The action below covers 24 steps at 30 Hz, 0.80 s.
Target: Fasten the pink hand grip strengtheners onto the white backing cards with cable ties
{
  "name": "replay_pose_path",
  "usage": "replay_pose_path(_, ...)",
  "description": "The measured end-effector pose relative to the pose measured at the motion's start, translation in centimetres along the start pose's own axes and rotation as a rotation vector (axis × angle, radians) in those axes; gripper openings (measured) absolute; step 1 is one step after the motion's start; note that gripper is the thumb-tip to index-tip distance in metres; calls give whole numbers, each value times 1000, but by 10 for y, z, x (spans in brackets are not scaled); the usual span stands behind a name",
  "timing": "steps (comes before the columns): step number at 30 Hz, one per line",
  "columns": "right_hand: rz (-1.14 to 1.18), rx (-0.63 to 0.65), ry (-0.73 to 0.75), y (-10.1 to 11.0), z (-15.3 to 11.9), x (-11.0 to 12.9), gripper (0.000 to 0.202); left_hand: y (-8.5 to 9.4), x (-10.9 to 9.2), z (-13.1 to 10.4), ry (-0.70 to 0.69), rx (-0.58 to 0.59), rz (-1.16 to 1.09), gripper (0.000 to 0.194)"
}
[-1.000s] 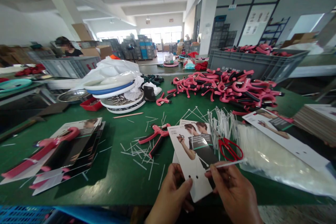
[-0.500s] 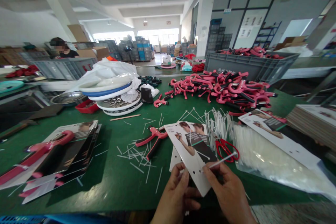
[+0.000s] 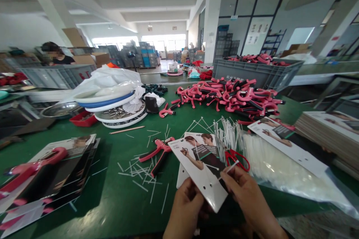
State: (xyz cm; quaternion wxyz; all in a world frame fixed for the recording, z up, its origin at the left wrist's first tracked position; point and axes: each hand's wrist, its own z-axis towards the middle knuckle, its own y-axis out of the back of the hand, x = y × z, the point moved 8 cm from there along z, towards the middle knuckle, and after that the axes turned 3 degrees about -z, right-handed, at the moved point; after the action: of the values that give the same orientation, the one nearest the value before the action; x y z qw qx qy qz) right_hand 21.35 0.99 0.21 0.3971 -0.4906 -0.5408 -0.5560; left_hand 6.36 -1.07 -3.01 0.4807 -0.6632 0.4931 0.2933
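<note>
A printed card [image 3: 206,179] with small holes is tilted up off the green table, and my left hand [image 3: 186,203] grips its lower left edge. My right hand [image 3: 242,190] is closed at the card's right side, pinching a white cable tie [image 3: 232,165]. Part of my left fingers is hidden behind the card. Another card [image 3: 181,175] lies beneath. Just left of the cards rests a pink and black clamp [image 3: 158,151]. Red-handled scissors [image 3: 241,158] and a bunch of white ties [image 3: 227,132] are beyond my right hand.
Left, clamps lie on stacked cards [image 3: 67,164]. Cut tie pieces [image 3: 140,173] are scattered centrally. Behind are round trays [image 3: 112,102], a clamp pile [image 3: 227,95] and a grey crate [image 3: 244,73]. Right are a bag of ties [image 3: 269,157] and a card stack [image 3: 314,134]. A person [image 3: 57,54] is far left.
The camera view has turned a little right. My right hand has shifted slightly away from the card's holes, with the cable tie still between its fingers. My left hand still grips the card.
</note>
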Motion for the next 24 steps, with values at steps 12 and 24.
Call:
replay_pose_path(12,159,1,-118,4,3,-2,31,13,-9,-6,-127,-6,-231,34)
replay_pose_path(24,-45,-14,36,11,6,8,28,-10,-40,-6,-454,149,-44,11)
